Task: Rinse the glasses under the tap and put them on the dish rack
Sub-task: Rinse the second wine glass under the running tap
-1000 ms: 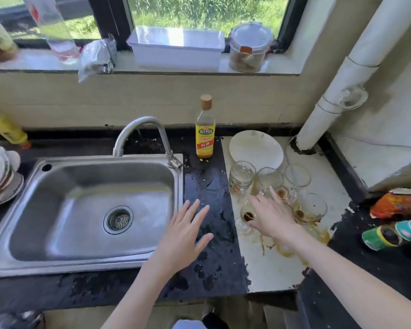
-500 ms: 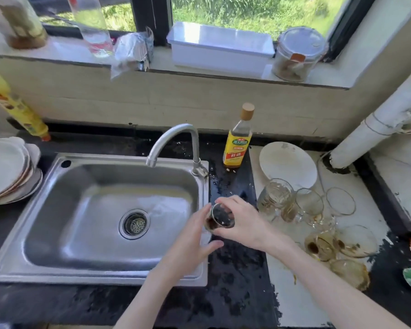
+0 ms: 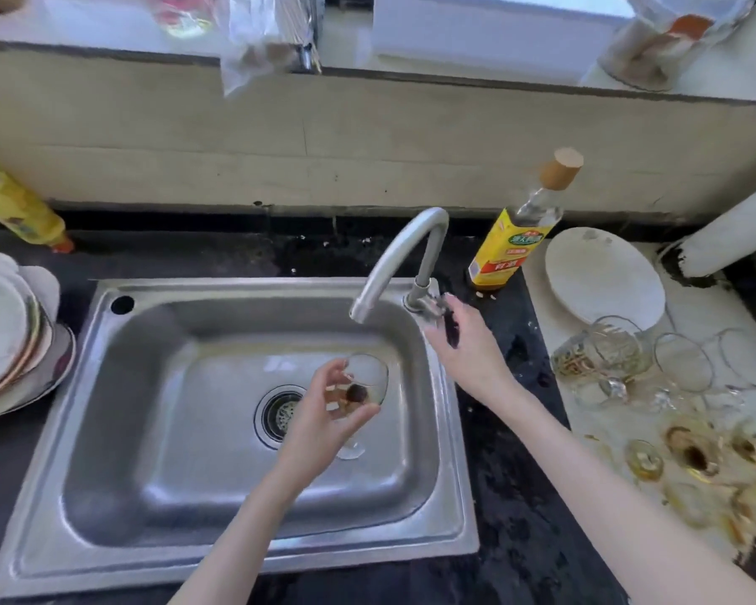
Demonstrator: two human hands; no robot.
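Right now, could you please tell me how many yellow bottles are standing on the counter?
2. The left yellow bottle stands at the counter's far left by the wall; the tan-capped bottle stands right of the tap. None seems hidden.

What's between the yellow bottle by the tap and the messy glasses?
In the head view, a white plate lies between the yellow-labelled bottle and the dirty glasses, on the pale counter.
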